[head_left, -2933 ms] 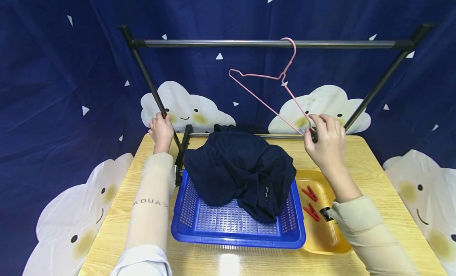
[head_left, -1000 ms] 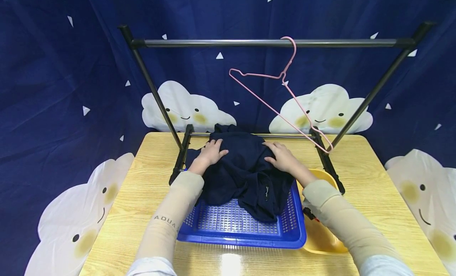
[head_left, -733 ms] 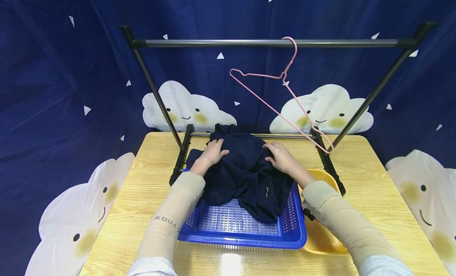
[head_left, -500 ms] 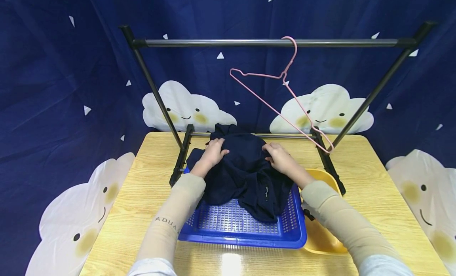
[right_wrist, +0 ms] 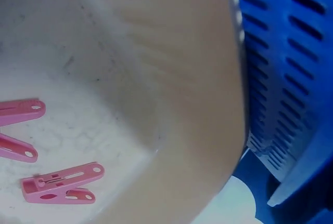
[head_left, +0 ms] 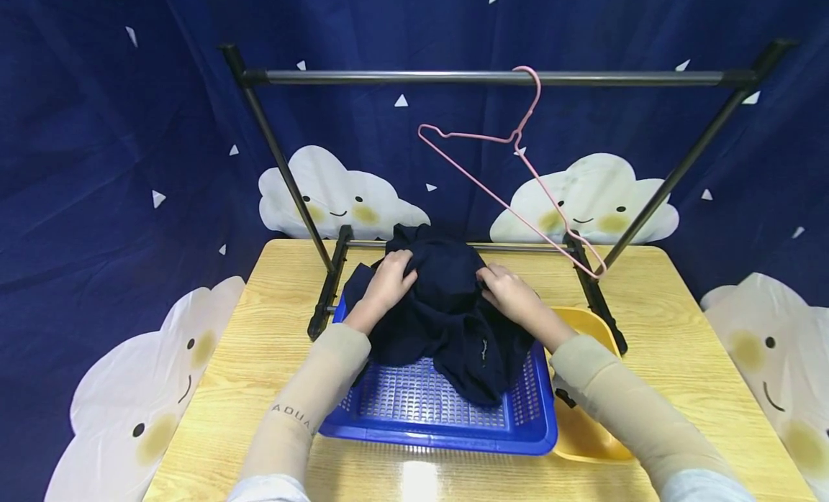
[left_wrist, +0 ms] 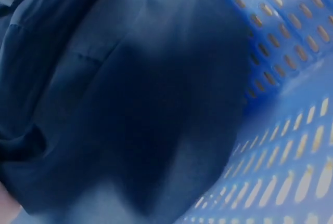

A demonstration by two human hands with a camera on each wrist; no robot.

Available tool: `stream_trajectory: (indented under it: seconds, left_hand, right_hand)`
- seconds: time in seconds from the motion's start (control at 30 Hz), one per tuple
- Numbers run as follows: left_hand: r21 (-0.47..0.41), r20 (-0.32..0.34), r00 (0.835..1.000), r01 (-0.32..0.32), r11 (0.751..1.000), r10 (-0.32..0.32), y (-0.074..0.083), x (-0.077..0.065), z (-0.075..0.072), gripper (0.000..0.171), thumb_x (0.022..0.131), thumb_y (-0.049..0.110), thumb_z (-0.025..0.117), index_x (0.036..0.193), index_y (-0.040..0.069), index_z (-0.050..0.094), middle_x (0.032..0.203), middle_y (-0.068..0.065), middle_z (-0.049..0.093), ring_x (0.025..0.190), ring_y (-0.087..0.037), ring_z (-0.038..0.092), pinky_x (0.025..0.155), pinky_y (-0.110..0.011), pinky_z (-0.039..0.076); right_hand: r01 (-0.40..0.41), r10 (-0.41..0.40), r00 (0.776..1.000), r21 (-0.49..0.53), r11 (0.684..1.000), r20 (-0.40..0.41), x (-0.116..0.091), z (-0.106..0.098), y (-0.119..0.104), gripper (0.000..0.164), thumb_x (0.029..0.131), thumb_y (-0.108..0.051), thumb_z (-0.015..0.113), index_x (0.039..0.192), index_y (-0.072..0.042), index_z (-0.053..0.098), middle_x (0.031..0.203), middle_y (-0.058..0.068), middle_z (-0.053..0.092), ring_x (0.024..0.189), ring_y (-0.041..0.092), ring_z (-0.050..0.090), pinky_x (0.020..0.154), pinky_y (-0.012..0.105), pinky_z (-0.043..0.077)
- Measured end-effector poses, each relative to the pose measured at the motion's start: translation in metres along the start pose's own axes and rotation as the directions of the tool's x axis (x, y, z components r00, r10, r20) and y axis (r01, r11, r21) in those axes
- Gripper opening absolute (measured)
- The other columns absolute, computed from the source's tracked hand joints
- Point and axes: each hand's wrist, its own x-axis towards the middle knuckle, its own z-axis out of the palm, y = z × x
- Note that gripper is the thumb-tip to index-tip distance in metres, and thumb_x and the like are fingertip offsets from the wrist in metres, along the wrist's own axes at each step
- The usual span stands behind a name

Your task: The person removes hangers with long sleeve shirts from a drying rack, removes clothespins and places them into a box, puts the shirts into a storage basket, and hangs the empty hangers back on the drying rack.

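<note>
A navy garment (head_left: pixel 447 279) with a small light stitched mark lies bunched in the blue perforated basket (head_left: pixel 440 439), its far part reaching beyond the basket's back. My left hand (head_left: pixel 388 280) grips its left side, thumb toward the middle. On the opposite side my right hand (head_left: pixel 512 297) pinches the cloth between thumb and fingers; those fingertips are partly hidden in the folds. Dark cloth (left_wrist: pixel 130 104) fills most of the left wrist view, beside the basket's slotted wall. Overhead, a pink hanger (head_left: pixel 518 135) hangs at a slant from the rack's top bar (head_left: pixel 388 78).
The rack's black feet (head_left: pixel 327 293) stand on the wooden table (head_left: pixel 246 358) on both sides of the basket. Right of the basket sits a yellow tray (head_left: pixel 583 444), partly under my right forearm. Clothes pegs (right_wrist: pixel 62 185) lie in it, seen in the right wrist view.
My left hand has left the rack's post and my right hand has let go of the hanger. Both moved onto the garment, which has since bunched up slightly between them.
</note>
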Motion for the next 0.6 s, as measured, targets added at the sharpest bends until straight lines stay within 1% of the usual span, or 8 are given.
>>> stream_trajectory:
  seconds: [0.07,0.13,0.27,0.33,0.37,0.43,0.5,0.6]
  left_hand:
    - [-0.013,-0.074,0.997,-0.031,0.999,0.030,0.002,-0.002,-0.002,0.031,0.086,0.011,0.059,0.114,-0.003,0.055,0.113,-0.018,0.058,0.106,-0.033,0.053,0.093,-0.041,0.040]
    - [-0.022,-0.152,0.986,-0.068,0.997,0.064,0.005,-0.004,-0.004,0.029,0.084,0.010,0.060,0.110,-0.002,0.057,0.107,-0.017,0.060,0.100,-0.032,0.055,0.088,-0.041,0.042]
    - [-0.037,-0.291,0.949,-0.140,0.989,0.124,0.009,-0.007,-0.007,0.025,0.080,0.009,0.061,0.104,-0.001,0.060,0.098,-0.015,0.061,0.091,-0.030,0.055,0.081,-0.040,0.045]
    - [-0.034,-0.353,0.923,-0.177,0.984,0.154,0.010,-0.009,-0.008,0.023,0.079,0.008,0.061,0.100,-0.001,0.061,0.094,-0.014,0.061,0.088,-0.029,0.055,0.078,-0.040,0.046]
    - [-0.026,-0.384,0.907,-0.196,0.980,0.171,0.011,-0.010,-0.009,0.021,0.079,0.007,0.061,0.098,-0.001,0.061,0.092,-0.014,0.061,0.086,-0.029,0.055,0.077,-0.039,0.046]
    - [-0.008,-0.451,0.866,-0.247,0.969,0.217,0.012,-0.012,-0.010,0.018,0.077,0.006,0.061,0.093,-0.002,0.062,0.086,-0.014,0.060,0.080,-0.028,0.055,0.073,-0.038,0.046]
    - [0.008,-0.516,0.815,-0.301,0.954,0.262,0.014,-0.013,-0.011,0.014,0.075,0.004,0.059,0.088,-0.002,0.061,0.080,-0.013,0.058,0.074,-0.028,0.053,0.070,-0.037,0.046]
    - [0.033,-0.602,0.733,-0.374,0.927,0.317,0.017,-0.013,-0.014,0.011,0.073,0.003,0.058,0.082,-0.003,0.060,0.073,-0.012,0.055,0.068,-0.028,0.050,0.067,-0.037,0.044]
  right_hand:
    - [0.026,-0.027,0.998,-0.021,0.999,-0.054,0.000,-0.002,-0.002,0.030,0.069,0.003,0.072,0.094,0.002,0.055,0.084,0.012,0.055,0.079,0.029,0.057,0.071,0.041,0.049]
    - [0.047,-0.051,0.993,-0.041,0.998,-0.106,0.001,-0.004,-0.005,0.031,0.069,0.003,0.073,0.093,0.002,0.054,0.084,0.012,0.055,0.080,0.029,0.056,0.072,0.040,0.049]
    - [0.097,-0.106,0.975,-0.057,0.994,-0.197,0.002,-0.010,-0.011,0.033,0.066,0.004,0.075,0.092,0.002,0.055,0.085,0.013,0.055,0.080,0.029,0.056,0.073,0.039,0.049]
    - [0.129,-0.140,0.962,-0.063,0.990,-0.233,0.003,-0.013,-0.014,0.034,0.064,0.005,0.076,0.091,0.003,0.055,0.085,0.013,0.055,0.078,0.028,0.056,0.073,0.039,0.049]
    - [0.146,-0.158,0.955,-0.065,0.987,-0.249,0.003,-0.015,-0.016,0.035,0.064,0.006,0.076,0.091,0.003,0.055,0.085,0.014,0.055,0.078,0.028,0.056,0.072,0.038,0.049]
    - [0.179,-0.191,0.940,-0.069,0.981,-0.282,0.003,-0.018,-0.019,0.034,0.063,0.007,0.076,0.090,0.004,0.055,0.084,0.014,0.055,0.077,0.028,0.055,0.071,0.038,0.049]
    - [0.213,-0.224,0.921,-0.072,0.974,-0.318,0.004,-0.020,-0.021,0.030,0.065,0.007,0.074,0.089,0.004,0.055,0.083,0.015,0.055,0.076,0.028,0.056,0.070,0.038,0.049]
    - [0.253,-0.264,0.888,-0.078,0.964,-0.377,0.005,-0.024,-0.025,0.016,0.075,0.003,0.067,0.086,0.005,0.055,0.082,0.015,0.055,0.074,0.028,0.056,0.068,0.037,0.049]
